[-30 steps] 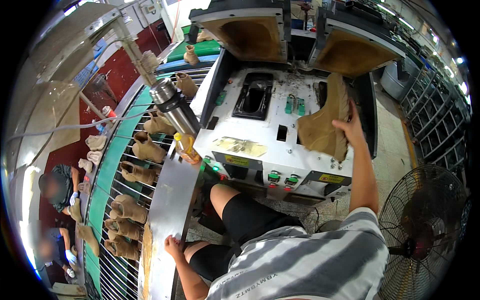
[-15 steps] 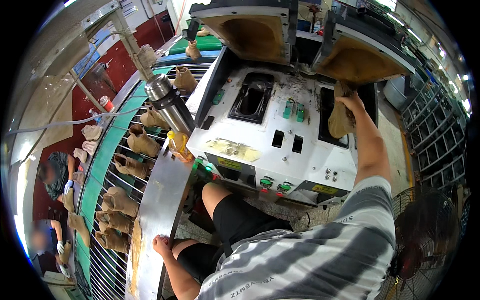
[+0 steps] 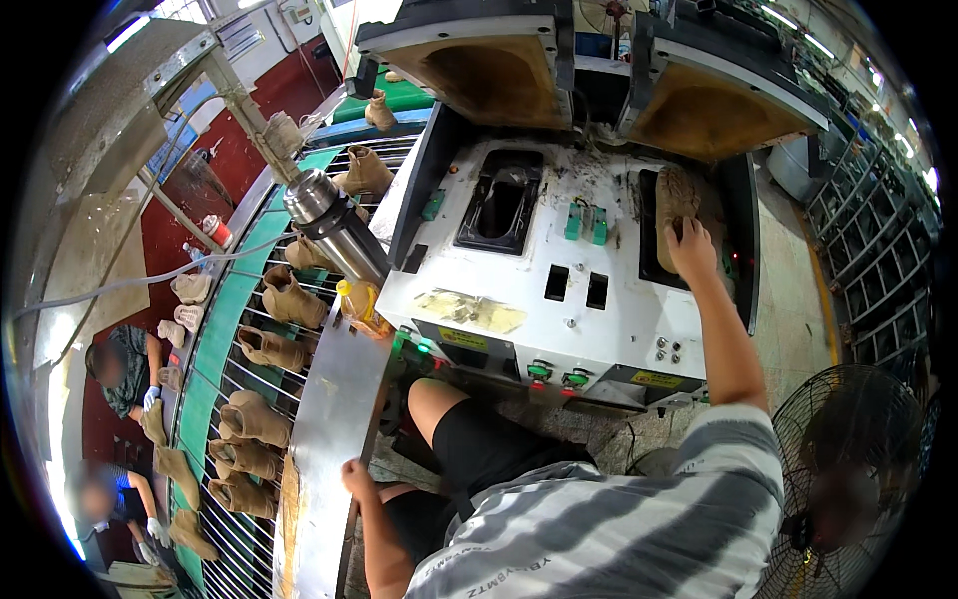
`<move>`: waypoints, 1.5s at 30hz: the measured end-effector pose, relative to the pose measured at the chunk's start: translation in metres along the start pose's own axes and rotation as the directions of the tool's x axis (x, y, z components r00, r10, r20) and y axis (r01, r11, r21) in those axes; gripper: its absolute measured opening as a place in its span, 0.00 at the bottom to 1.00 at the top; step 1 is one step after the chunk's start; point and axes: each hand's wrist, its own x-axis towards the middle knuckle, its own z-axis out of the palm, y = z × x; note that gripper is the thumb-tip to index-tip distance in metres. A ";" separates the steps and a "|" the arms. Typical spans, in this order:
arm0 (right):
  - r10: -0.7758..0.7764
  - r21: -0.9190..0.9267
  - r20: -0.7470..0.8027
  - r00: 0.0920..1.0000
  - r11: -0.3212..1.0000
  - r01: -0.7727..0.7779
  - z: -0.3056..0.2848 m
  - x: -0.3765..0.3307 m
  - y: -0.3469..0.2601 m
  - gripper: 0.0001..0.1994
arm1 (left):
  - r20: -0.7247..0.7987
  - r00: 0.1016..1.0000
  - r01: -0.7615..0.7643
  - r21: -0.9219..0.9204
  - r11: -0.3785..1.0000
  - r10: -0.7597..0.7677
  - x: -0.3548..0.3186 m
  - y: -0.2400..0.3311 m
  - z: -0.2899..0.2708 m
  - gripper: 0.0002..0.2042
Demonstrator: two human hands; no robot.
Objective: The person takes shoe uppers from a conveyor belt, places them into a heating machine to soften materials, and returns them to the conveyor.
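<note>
My right hand (image 3: 691, 250) grips the near end of a tan boot (image 3: 679, 192), fingers bent over it. The boot lies sole up in the right-hand recess of a white machine (image 3: 624, 309). Beside that boot the recess is dark. At the edge of the steel side table (image 3: 324, 414), my left hand (image 3: 356, 479) is curled loosely, with nothing visible in it. The machine's left recess (image 3: 501, 200) holds a black mould with no boot in it. Both padded lids, the left lid (image 3: 479, 80) and the right lid (image 3: 714, 105), stand raised.
Several tan boots (image 3: 254, 417) sit on a roller rack (image 3: 235, 544) to the left. A steel flask (image 3: 339, 225) and a yellow bottle (image 3: 361, 307) stand beside the machine. A floor fan (image 3: 848, 459) is at my right. Two people with gloved hands work at far left.
My right hand has brought the boot down from a tilted hold into the right recess, where it lies sole up. My left hand stays by the table edge.
</note>
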 end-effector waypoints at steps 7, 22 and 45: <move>0.248 0.593 -0.517 0.819 0.794 0.133 0.007 -0.246 0.062 0.06 | 0.686 0.121 -0.772 -0.389 0.502 0.717 -0.160 0.231 0.094 0.08; 0.379 0.683 0.715 0.587 -0.204 -0.701 0.094 -0.365 0.026 0.21 | 0.606 0.167 -0.515 -0.619 0.593 0.778 -0.182 0.234 0.109 0.07; -0.956 0.862 -0.190 -0.225 -0.272 0.428 0.046 -0.649 -0.696 0.11 | -0.213 0.731 0.052 -0.930 0.364 -0.648 -0.081 -0.228 -0.260 0.08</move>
